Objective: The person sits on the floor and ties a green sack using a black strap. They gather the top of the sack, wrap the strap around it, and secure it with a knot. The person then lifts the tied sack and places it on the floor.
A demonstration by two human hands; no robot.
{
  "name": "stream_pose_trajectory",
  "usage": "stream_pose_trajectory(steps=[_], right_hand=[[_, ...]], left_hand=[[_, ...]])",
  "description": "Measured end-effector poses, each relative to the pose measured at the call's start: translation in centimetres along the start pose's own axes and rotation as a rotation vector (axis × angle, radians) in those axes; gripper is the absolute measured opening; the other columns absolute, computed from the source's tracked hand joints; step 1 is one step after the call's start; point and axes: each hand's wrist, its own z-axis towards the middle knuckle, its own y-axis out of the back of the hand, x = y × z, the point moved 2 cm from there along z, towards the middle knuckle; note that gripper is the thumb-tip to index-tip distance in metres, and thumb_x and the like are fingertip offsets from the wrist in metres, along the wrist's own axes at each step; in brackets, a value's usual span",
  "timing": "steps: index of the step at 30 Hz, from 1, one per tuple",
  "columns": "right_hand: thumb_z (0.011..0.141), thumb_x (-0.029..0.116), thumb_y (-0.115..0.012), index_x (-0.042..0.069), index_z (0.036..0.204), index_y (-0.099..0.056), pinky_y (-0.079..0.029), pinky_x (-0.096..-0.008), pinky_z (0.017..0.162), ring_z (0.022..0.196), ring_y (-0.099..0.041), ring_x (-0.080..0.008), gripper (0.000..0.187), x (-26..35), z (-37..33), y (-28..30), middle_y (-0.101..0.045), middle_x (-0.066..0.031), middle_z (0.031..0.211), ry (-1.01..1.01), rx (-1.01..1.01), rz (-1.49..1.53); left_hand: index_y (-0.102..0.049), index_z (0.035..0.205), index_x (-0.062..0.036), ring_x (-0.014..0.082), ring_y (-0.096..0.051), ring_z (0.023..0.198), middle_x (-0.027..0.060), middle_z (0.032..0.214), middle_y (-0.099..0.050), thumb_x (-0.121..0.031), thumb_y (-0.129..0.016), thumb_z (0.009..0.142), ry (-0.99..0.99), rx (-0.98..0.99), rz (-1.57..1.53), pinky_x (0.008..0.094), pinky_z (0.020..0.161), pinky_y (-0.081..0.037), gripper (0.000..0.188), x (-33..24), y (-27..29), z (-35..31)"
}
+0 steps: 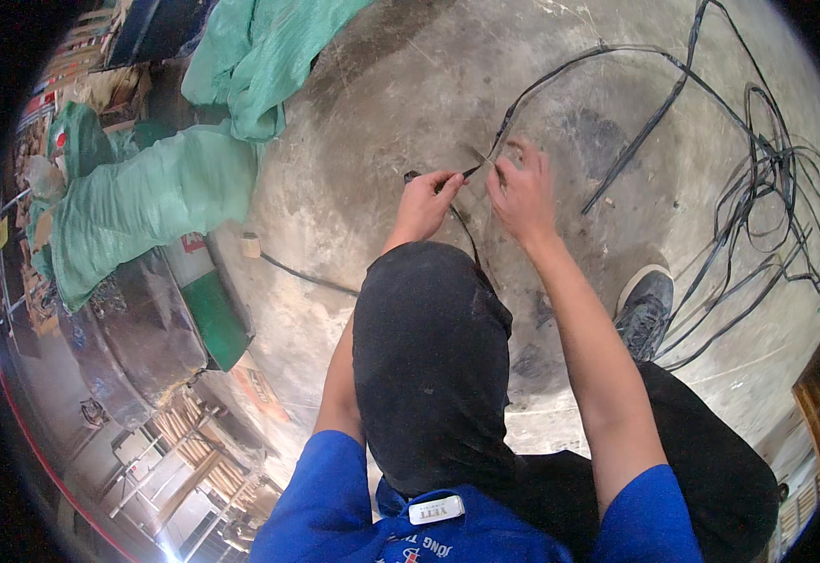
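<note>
My left hand [426, 204], above my raised knee, pinches a black cable [546, 78] between thumb and fingers. From there the cable arcs up and away to the right, into a loose tangle. Another dark length [466, 232] hangs below the left hand, toward the knee. Close by on the right is my right hand [524, 192], its fingers bent and smeared by motion beside the cable. A thin pale strip [472, 152] shows blurred near the fingertips; I cannot tell what it is or whether the right hand grips it.
A tangle of black cable [765, 169] lies on the concrete floor [382, 103] at the right, past my shoe [645, 310]. Green woven sacks [161, 178] stand at the left, beside a green box [215, 319]. A cable end with a light brown block [251, 246] lies near them.
</note>
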Motion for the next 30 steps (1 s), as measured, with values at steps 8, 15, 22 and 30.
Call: stream_pose_trajectory(steps=[8, 15, 22, 30], right_hand=[[0.09, 0.02, -0.053, -0.001, 0.099, -0.059, -0.049, -0.0418, 0.084, 0.1, -0.063, -0.0341, 0.023, -0.1, 1.7, -0.5, -0.066, -0.0182, 0.113, -0.191, 0.517, 0.261], [0.09, 0.026, -0.053, -0.003, 0.093, -0.061, -0.05, -0.038, 0.071, 0.075, -0.066, -0.0303, 0.03, -0.1, 1.5, -1.0, -0.067, -0.0171, 0.081, -0.315, 0.514, 0.444], [0.09, 0.029, -0.054, -0.004, 0.098, -0.06, -0.049, -0.0392, 0.071, 0.077, -0.065, -0.0373, 0.035, -0.2, 1.3, -0.5, -0.066, -0.0205, 0.084, -0.412, 0.423, 0.626], [0.091, 0.03, -0.052, -0.003, 0.093, -0.057, -0.046, -0.0404, 0.07, 0.074, -0.061, -0.0366, 0.034, -0.2, 0.8, -0.3, -0.06, -0.0223, 0.08, -0.392, 0.4, 0.576]], left_hand=[[-0.07, 0.105, -0.0071, 0.0296, -0.066, 0.082, 0.0139, 0.093, -0.07, -0.031, -0.06, 0.094, -0.057, -0.031, 0.364, 0.036, 0.071, -0.049, 0.028, -3.4, 2.2, -1.0], [-0.07, 0.097, -0.0105, 0.0317, -0.065, 0.082, 0.0118, 0.087, -0.068, -0.033, -0.063, 0.091, -0.274, -0.212, 0.585, 0.0396, 0.068, -0.049, 0.024, -4.2, 3.9, -1.4], [-0.071, 0.094, -0.0094, 0.0293, -0.066, 0.077, 0.0109, 0.082, -0.069, -0.034, -0.067, 0.088, -0.198, -0.255, 0.473, 0.0383, 0.067, -0.05, 0.025, -4.1, 4.5, -1.6], [-0.071, 0.094, -0.0075, 0.0273, -0.067, 0.073, 0.0118, 0.08, -0.069, -0.032, -0.071, 0.086, -0.102, -0.28, 0.381, 0.0368, 0.067, -0.05, 0.026, -4.0, 3.9, -1.2]])
